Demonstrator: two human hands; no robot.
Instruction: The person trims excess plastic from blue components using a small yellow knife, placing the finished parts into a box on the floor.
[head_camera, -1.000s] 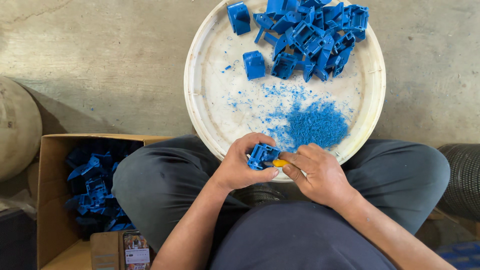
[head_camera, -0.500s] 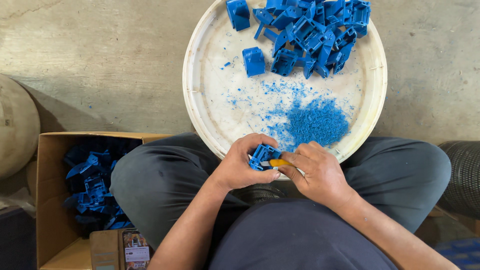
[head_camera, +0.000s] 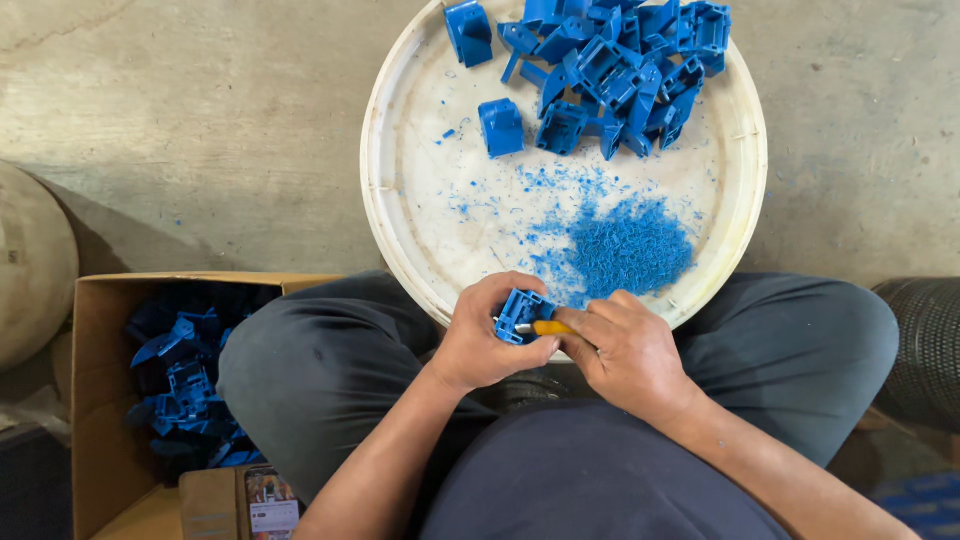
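My left hand (head_camera: 487, 342) grips a small blue plastic part (head_camera: 521, 313) over my lap, at the near rim of a round white tray (head_camera: 400, 210). My right hand (head_camera: 627, 353) holds a small yellow-handled tool (head_camera: 549, 328) whose tip rests against that part. On the tray lies a heap of blue plastic shavings (head_camera: 628, 246), and at its far side a pile of several blue plastic parts (head_camera: 620, 70). One blue part (head_camera: 501, 127) lies alone near the tray's middle.
A cardboard box (head_camera: 105, 400) at my left holds several more blue parts (head_camera: 185, 385). The tray sits on a concrete floor (head_camera: 200, 120). A pale round object (head_camera: 30, 265) is at the far left, a dark ribbed cylinder (head_camera: 925, 340) at the right.
Both hands stay together on the blue part with only slight shifts; the view has moved a little.
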